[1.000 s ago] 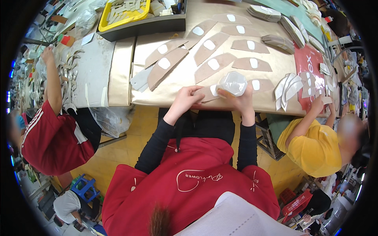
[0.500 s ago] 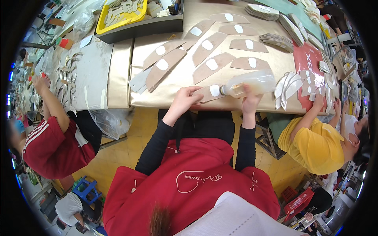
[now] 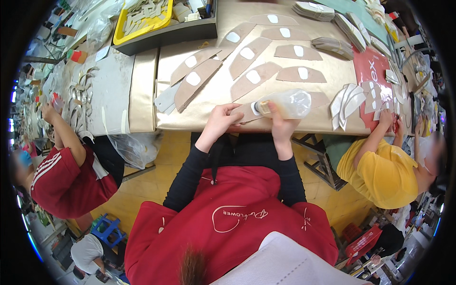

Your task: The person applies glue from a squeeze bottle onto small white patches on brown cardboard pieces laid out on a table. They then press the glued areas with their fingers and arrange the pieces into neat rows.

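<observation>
My left hand [image 3: 219,124] is closed on the left end of a flat tan cut piece [image 3: 246,113] at the table's near edge. In my right hand [image 3: 283,127] lies a clear plastic bottle [image 3: 295,103], tipped on its side. Its neck points left and its mouth covers part of the white patch on the tan piece. Just beyond my hands several similar tan pieces, each with a white oval patch, are spread out, among them one tan piece [image 3: 256,78]. To their left a fanned stack of tan pieces [image 3: 194,84] overlaps a grey piece [image 3: 166,99].
A black tray [image 3: 171,37] holding a yellow basket [image 3: 170,14] of small strips sits at the far left. White curved pieces [image 3: 347,104] and a red sheet [image 3: 368,71] lie to the right, with bundled stacks [image 3: 313,10] behind. Co-workers sit on both sides.
My right hand has moved left with the bottle, bringing its mouth further over the white patch. The left hand stays nearly in place. On the right, a co-worker's hands have shifted slightly.
</observation>
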### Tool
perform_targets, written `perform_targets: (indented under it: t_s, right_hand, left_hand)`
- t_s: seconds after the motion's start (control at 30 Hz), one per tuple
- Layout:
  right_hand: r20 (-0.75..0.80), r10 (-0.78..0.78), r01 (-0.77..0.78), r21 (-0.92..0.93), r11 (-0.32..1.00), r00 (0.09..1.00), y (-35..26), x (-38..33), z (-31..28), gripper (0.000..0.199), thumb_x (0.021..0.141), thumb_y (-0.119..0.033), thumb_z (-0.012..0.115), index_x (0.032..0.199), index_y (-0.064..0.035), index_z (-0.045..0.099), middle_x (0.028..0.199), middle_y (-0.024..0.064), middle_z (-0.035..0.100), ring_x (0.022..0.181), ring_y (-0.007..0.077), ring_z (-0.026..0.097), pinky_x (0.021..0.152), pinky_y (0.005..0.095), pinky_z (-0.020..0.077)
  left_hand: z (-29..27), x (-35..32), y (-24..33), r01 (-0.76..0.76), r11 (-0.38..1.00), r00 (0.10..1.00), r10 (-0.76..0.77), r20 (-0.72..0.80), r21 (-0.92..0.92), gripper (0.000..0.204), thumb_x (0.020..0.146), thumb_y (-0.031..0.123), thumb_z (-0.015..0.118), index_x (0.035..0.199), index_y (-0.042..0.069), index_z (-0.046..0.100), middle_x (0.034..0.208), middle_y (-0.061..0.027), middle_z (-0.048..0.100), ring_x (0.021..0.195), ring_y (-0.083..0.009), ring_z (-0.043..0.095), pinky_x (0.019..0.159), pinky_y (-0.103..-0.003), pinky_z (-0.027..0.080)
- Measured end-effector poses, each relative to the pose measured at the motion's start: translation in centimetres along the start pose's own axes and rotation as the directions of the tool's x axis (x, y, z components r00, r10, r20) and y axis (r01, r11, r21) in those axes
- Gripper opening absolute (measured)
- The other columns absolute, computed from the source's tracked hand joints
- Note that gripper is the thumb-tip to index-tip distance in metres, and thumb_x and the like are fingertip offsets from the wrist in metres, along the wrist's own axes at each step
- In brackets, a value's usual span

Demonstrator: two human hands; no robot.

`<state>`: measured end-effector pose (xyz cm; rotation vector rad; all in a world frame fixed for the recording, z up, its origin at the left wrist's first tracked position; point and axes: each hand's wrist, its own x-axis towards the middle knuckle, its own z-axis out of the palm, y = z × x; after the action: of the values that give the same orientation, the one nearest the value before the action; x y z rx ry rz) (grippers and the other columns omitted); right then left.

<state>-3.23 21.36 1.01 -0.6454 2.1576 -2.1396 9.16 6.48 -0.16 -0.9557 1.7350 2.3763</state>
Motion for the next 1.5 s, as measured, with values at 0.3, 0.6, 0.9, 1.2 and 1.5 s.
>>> perform_targets:
  t_s: [0.3,0.6,0.9,1.2,1.5]
  right_hand:
    - [0.147,-0.071,0.1,-0.198,0.975,0.987,-0.7,1.7,0.4,0.028,0.08,-0.012,0.084,0.101,0.0007,0.07,0.091,0.0093,0.074,0.081,0.0184,0.07,0.072,0.0321,0.0543]
    - [0.284,-0.162,0.23,-0.226,0.947,0.945,-0.6,1.9,1.4,0.043,0.076,-0.02,0.087,0.108,-0.002,0.066,0.089,0.0141,0.073,0.08,0.0272,0.074,0.068,0.0346,0.0563]
    - [0.361,-0.161,0.267,-0.266,0.926,0.918,-1.4,2.6,1.4,0.043,0.075,-0.022,0.087,0.108,-0.005,0.066,0.085,0.0154,0.072,0.078,0.0323,0.073,0.064,0.0375,0.0563]
    - [0.097,-0.04,0.061,-0.23,0.971,0.995,-1.8,4.2,-1.0,0.029,0.08,-0.005,0.082,0.103,0.0041,0.069,0.095,0.009,0.074,0.085,0.0156,0.069,0.076,0.0294,0.0536]
    - [0.167,0.037,-0.015,-0.129,0.992,0.985,-1.0,2.3,0.3,0.039,0.079,-0.017,0.086,0.106,0.0028,0.068,0.092,0.0127,0.075,0.082,0.0192,0.072,0.073,0.0312,0.0553]
  left_hand:
    - [0.1,0.2,-0.6,-0.03,1.0,0.999,0.03,-0.026,-0.008,0.039,0.093,0.01,0.066,0.128,-0.006,0.06,0.093,-0.007,0.073,0.078,-0.0103,0.07,0.067,-0.021,0.055]
    - [0.2,-0.1,-0.2,-0.059,0.998,0.998,0.059,-0.028,-0.021,0.037,0.093,0.01,0.065,0.125,-0.007,0.062,0.093,-0.0078,0.072,0.078,-0.0104,0.07,0.069,-0.022,0.055]
    - [0.1,-0.1,-0.2,-0.084,0.996,0.996,0.084,-0.007,-0.033,0.04,0.093,0.012,0.066,0.127,-0.008,0.061,0.094,-0.0091,0.072,0.08,-0.0115,0.071,0.068,-0.021,0.056]
    - [0.0,0.1,-0.4,-0.036,0.999,0.999,0.036,-0.031,0.015,0.043,0.093,0.012,0.067,0.129,-0.01,0.058,0.094,-0.0105,0.072,0.079,-0.0127,0.072,0.068,-0.022,0.057]
    - [0.1,0.1,-0.3,-0.011,1.0,1.0,0.01,-0.027,-0.028,0.038,0.093,0.011,0.066,0.126,-0.007,0.061,0.094,-0.009,0.073,0.079,-0.0112,0.071,0.067,-0.021,0.056]
